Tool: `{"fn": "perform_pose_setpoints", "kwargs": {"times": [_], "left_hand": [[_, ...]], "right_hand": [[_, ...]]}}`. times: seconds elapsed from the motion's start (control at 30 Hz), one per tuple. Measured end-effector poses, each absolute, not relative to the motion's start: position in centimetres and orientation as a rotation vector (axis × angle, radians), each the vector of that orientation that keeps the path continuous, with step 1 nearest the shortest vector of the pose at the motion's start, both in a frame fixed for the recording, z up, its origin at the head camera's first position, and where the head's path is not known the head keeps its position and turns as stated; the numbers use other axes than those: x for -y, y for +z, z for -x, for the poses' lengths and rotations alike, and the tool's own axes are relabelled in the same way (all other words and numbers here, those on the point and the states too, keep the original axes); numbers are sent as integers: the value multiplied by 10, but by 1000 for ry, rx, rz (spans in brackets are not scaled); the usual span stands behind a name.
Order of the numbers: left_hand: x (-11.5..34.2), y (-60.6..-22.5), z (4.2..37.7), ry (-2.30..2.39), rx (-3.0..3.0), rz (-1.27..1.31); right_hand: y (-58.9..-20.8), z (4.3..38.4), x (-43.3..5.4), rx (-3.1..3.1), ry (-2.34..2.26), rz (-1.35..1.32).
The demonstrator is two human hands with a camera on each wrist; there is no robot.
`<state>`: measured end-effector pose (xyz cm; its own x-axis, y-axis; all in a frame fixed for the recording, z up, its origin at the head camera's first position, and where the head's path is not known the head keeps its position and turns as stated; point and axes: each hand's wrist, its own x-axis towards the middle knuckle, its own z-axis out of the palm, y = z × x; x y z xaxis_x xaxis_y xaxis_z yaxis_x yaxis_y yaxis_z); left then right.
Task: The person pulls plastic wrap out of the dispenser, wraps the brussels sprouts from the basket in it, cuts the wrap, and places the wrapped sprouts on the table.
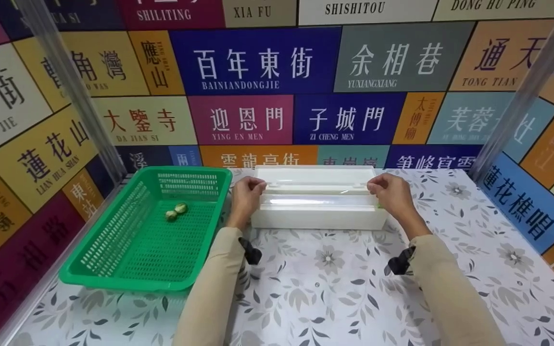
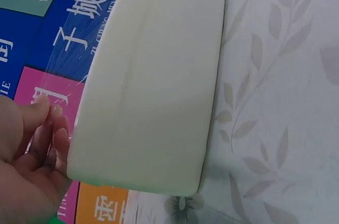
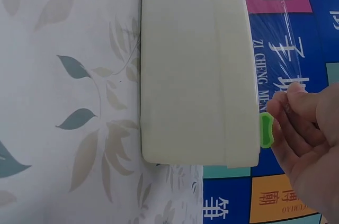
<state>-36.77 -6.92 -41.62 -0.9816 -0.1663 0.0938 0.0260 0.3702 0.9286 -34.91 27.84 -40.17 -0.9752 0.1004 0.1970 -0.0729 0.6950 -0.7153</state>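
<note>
A long white cling film dispenser box stands on the table with its lid raised at the back. Clear cling film stretches up from the box between both hands. At the box's left end, my left hand pinches one corner of the film between thumb and fingers. My right hand pinches the other corner at the right end. A small green tab sticks out of the box right beside the right hand's fingers.
To the left stands a green plastic basket with perforated walls. Two small round greenish-brown items lie inside it. A floral cloth covers the table. Behind rises a wall of colourful street-name signs.
</note>
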Motion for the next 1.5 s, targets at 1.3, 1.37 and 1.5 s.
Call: {"fn": "perform_pose_setpoints", "kwargs": {"times": [1.3, 1.37, 1.5], "left_hand": [[82, -343, 372, -1755, 2406, 47], [81, -339, 373, -1774, 2400, 36], [81, -333, 372, -1783, 2375, 42]], "right_hand": [[-344, 346, -275, 2563, 1479, 99], [-341, 346, -276, 2552, 1457, 90], [-336, 346, -275, 2508, 1423, 92]]}}
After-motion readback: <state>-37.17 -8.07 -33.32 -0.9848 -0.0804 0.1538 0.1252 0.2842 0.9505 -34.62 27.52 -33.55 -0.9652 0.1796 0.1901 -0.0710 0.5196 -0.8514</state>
